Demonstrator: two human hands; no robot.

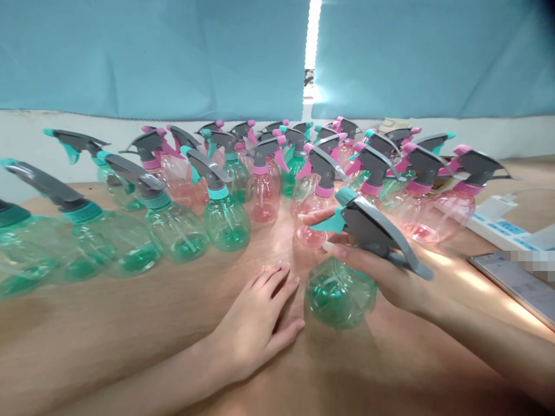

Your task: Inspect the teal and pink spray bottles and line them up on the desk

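The right grip (385, 274) curls around the neck of a green trigger spray bottle (336, 297), probably because that narrow part is easiest to clasp. Just left of it, the left grip (258, 323) lies palm-down, thumb spread, empty on the table (130, 323). Beyond both, pink spray bottles (263, 199) stand upright, likely steadied by broad bases.

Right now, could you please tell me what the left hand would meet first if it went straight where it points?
The left hand would probably meet the nearest pink spray bottle, though depth is unclear.
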